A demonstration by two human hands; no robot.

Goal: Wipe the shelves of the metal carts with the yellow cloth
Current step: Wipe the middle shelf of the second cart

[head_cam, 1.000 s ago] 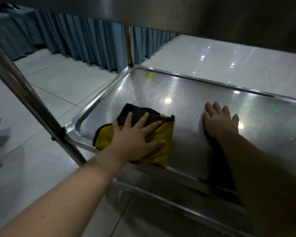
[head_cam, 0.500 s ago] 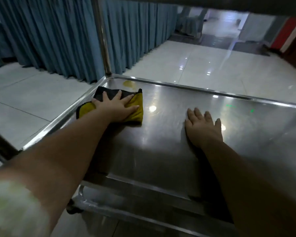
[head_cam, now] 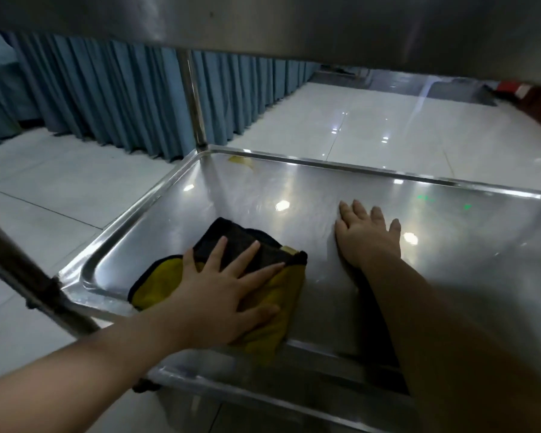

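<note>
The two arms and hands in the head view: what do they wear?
Nothing shows on them. The left hand and right hand are bare, without gloves, rings or a watch. Both forearms are bare as far as the picture's edge; no sleeve is visible.

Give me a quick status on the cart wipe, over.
Left hand flat on yellow cloth, near left corner of shelf. Right hand flat on bare metal, empty. Yellowish mark at far left corner; nothing blocking.
</note>
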